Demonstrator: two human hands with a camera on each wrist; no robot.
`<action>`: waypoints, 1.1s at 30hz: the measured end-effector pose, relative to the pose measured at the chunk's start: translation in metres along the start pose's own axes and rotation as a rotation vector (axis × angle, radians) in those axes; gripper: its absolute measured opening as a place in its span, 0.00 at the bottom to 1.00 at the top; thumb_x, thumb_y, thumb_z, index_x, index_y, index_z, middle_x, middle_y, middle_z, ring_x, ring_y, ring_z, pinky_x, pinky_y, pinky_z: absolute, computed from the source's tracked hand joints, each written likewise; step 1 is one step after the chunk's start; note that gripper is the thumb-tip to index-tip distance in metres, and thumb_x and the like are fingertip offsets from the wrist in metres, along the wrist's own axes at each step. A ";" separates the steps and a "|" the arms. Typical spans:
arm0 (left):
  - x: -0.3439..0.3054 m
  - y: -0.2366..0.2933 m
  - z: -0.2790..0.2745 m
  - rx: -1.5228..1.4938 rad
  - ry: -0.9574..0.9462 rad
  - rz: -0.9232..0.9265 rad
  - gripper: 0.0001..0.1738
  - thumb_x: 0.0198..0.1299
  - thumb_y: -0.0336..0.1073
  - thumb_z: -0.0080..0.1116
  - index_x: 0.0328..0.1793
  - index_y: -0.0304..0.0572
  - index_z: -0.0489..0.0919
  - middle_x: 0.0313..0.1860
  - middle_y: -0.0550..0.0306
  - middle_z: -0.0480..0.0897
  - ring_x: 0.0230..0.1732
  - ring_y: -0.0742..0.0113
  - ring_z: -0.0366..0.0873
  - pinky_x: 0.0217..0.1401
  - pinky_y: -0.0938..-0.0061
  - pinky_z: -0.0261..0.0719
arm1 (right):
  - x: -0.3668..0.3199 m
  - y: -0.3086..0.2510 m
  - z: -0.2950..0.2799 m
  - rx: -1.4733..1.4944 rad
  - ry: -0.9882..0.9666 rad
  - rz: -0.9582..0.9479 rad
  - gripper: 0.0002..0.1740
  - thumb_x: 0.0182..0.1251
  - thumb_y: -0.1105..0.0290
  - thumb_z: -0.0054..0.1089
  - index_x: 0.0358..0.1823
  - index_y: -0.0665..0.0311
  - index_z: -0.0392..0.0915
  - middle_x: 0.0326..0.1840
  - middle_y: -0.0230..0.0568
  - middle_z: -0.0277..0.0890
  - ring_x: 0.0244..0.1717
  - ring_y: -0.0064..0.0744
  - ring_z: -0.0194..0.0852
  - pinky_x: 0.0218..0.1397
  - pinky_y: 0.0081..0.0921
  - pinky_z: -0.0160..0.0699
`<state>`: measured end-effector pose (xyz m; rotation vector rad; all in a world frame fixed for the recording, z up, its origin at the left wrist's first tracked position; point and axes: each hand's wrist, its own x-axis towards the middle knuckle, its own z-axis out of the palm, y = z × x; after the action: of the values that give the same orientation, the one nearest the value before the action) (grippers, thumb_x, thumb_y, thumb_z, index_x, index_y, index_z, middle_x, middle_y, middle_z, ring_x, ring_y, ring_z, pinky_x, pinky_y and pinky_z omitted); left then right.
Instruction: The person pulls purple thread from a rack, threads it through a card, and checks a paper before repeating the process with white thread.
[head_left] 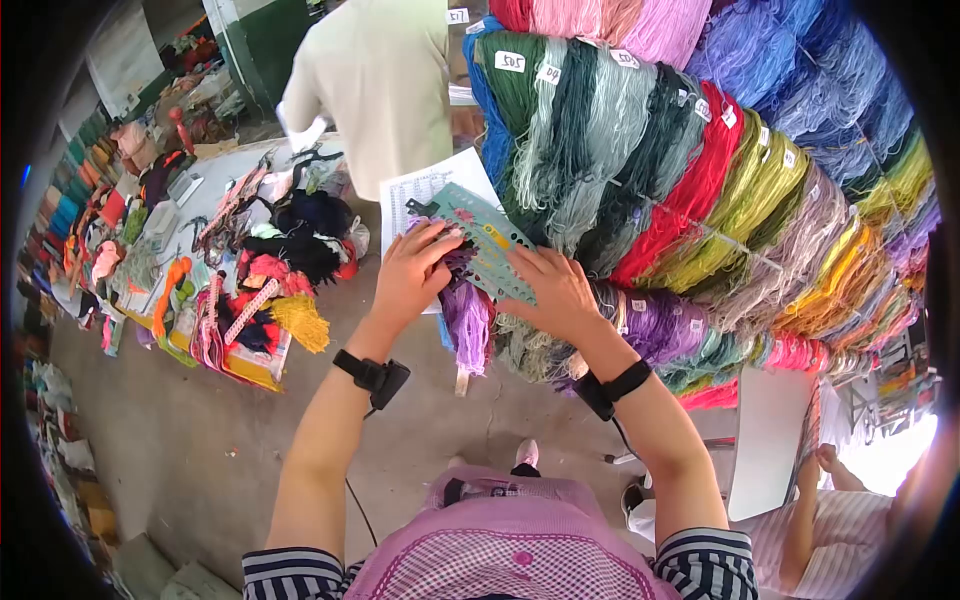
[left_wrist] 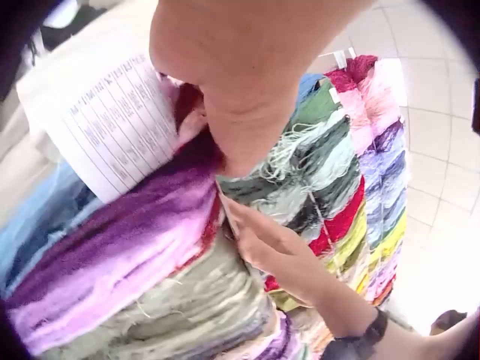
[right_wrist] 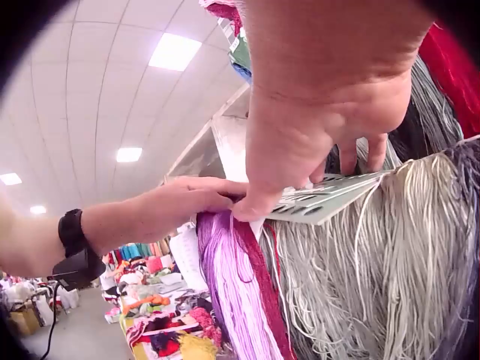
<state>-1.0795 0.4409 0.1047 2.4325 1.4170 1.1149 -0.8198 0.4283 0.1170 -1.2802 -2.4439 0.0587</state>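
Note:
A teal sample card punched with holes and hung with thread tufts lies over a heap of yarn. My left hand pinches its left end, just above a purple skein. My right hand grips the card's right part, thumb beneath and fingers on top, as the right wrist view shows at the card. There the right hand fills the top and the left hand reaches in from the left. In the left wrist view the purple skein lies below the left hand.
A large heap of coloured yarn skeins with number tags fills the right. A printed sheet lies under the card. A person in a beige shirt stands behind. A table of yarn scraps is at left; a seated person at lower right.

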 end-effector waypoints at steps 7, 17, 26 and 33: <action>-0.010 0.021 0.005 0.216 0.006 -0.052 0.25 0.62 0.37 0.51 0.68 0.61 0.75 0.73 0.61 0.69 0.77 0.48 0.58 0.74 0.34 0.47 | 0.002 -0.011 0.005 -0.041 0.058 0.007 0.49 0.55 0.36 0.64 0.71 0.60 0.65 0.73 0.50 0.61 0.73 0.52 0.57 0.72 0.48 0.57; 0.013 -0.003 -0.003 0.113 -0.097 -0.071 0.21 0.66 0.35 0.51 0.65 0.57 0.77 0.73 0.63 0.70 0.79 0.52 0.56 0.75 0.39 0.48 | 0.019 -0.022 0.001 -0.056 0.070 0.080 0.54 0.48 0.33 0.67 0.73 0.54 0.63 0.71 0.53 0.59 0.67 0.58 0.58 0.70 0.51 0.56; -0.040 0.055 0.010 0.015 0.413 -0.121 0.09 0.53 0.30 0.67 0.41 0.46 0.83 0.31 0.61 0.79 0.32 0.63 0.78 0.37 0.65 0.72 | 0.019 -0.027 0.003 -0.016 -0.037 0.135 0.38 0.65 0.40 0.55 0.72 0.50 0.63 0.67 0.60 0.66 0.58 0.64 0.72 0.61 0.53 0.71; -0.018 0.063 0.031 0.116 0.474 -0.402 0.13 0.51 0.44 0.71 0.37 0.47 0.83 0.24 0.61 0.80 0.23 0.62 0.78 0.25 0.69 0.73 | 0.038 -0.035 -0.027 0.103 -0.196 0.250 0.31 0.68 0.43 0.51 0.68 0.49 0.69 0.62 0.46 0.74 0.57 0.55 0.75 0.59 0.47 0.75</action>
<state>-1.0201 0.3992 0.0998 1.8796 2.0367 1.5945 -0.8572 0.4349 0.1616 -1.5911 -2.3865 0.3890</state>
